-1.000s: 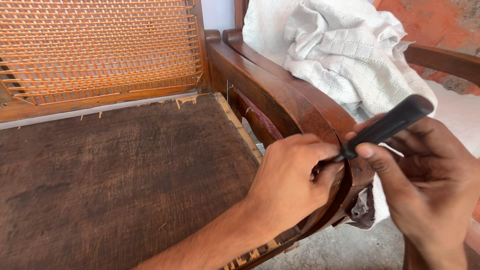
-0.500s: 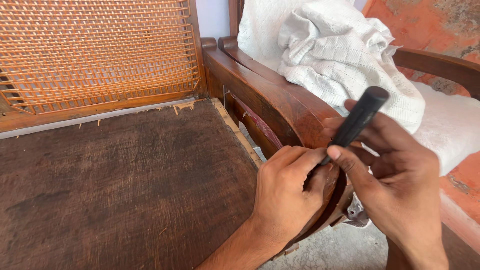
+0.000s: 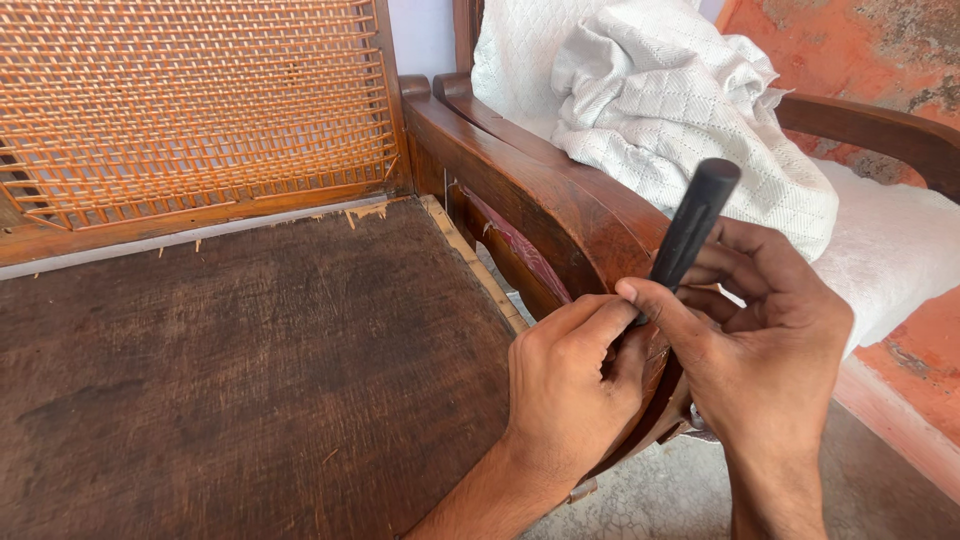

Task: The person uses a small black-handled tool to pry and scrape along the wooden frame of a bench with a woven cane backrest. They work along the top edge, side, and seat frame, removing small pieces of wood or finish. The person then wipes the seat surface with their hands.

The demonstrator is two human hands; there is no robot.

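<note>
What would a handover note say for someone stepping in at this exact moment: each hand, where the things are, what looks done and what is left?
Right hand: gripping a black tool handle, tilted, its lower end hidden between the hands.
Left hand: pressed on the front curve of the wooden armrest, fingertips meeting the tool.
Around: dark wooden seat board, woven cane backrest, white cloth on the next chair.
Done: nothing finished can be seen; the tool's tip and work spot are hidden.
Left: the work at the armrest's front.
</note>
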